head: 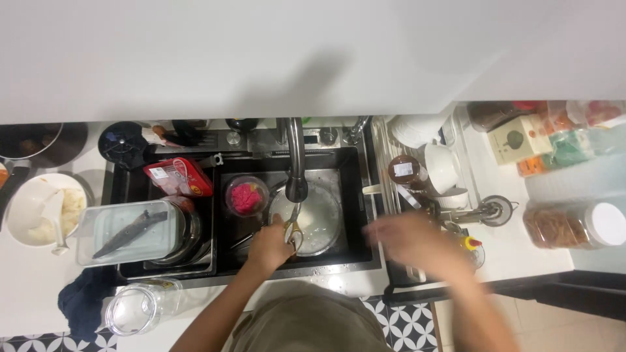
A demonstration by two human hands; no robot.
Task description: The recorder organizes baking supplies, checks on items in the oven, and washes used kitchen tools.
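Left hand (270,244) fingers grip scissors (293,231) whose long axis points away into the steel bowl (319,218) under the faucet (295,163); blurred right hand (407,238), spread wide, lies farther right.

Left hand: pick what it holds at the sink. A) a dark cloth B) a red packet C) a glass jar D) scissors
D: the left hand grips yellow-handled scissors over the metal bowl in the sink, under the tap.
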